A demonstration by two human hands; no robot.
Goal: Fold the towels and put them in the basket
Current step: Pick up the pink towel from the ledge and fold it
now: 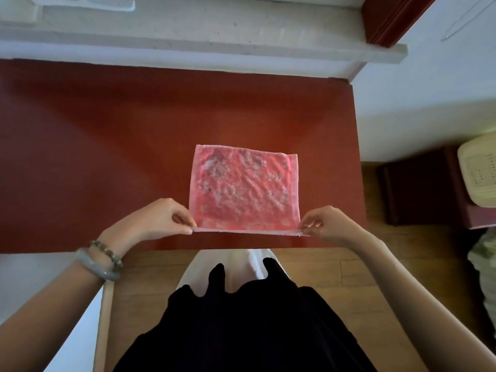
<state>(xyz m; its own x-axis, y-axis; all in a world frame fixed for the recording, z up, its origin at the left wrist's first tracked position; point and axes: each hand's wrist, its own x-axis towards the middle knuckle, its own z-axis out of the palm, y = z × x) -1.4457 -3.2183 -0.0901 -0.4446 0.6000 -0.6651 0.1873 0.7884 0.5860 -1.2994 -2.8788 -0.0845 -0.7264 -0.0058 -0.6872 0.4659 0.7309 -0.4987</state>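
Observation:
A pink towel [244, 187] with a pale flower pattern lies flat on the red-brown table [107, 135], folded to a rectangle near the table's front edge. My left hand [158, 220] pinches the towel's near left corner between thumb and fingers. My right hand [326, 222] pinches the near right corner the same way. The near edge is stretched straight between both hands, slightly above the table. A pale perforated basket [477, 170] stands at the far right, off the table, partly cut by the frame edge.
A white window ledge [188, 36] runs behind the table, with a white comb [107, 2] on it. The basket rests on a dark red stool [418, 186] beside the table. Wooden floor [322, 267] and my black skirt lie below the table edge.

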